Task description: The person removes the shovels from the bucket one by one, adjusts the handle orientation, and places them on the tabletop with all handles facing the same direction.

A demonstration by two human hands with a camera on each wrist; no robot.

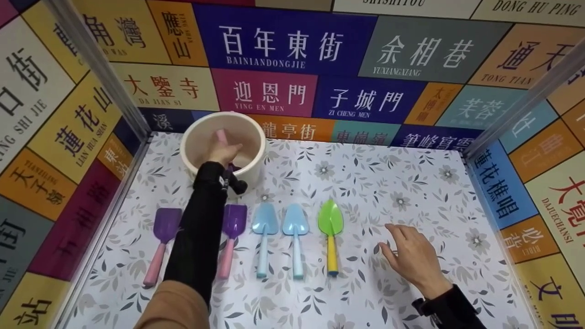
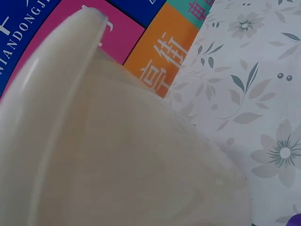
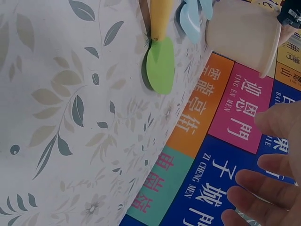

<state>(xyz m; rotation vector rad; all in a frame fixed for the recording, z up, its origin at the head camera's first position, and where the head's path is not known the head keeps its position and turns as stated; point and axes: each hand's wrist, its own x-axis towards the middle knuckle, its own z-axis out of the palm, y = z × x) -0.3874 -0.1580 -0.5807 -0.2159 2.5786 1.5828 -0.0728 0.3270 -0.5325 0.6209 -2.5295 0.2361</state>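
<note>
My left hand [image 1: 222, 153] reaches into a cream bucket [image 1: 263, 151] and grips the pink handle [image 1: 221, 135] of a toy shovel. A bit of purple shows beside the wrist at the bucket's near side; the rest is hidden. In the left wrist view only the bucket's outside [image 2: 141, 165] appears. Along the table lie a purple shovel [image 1: 167, 224], a second purple shovel [image 1: 235, 219], a light-blue trowel [image 1: 265, 219], another light-blue trowel [image 1: 295, 220] and a green trowel [image 1: 331, 219] with a yellow handle. My right hand [image 1: 411, 256] hovers to the right of the green trowel, fingers loosely bent, holding nothing.
A white floral cloth [image 1: 365, 183] covers the table. Lettered panels [image 1: 283, 41] wall it in at the back and both sides, with clear corner strips [image 1: 525, 87]. The bucket stands close to the back-left corner.
</note>
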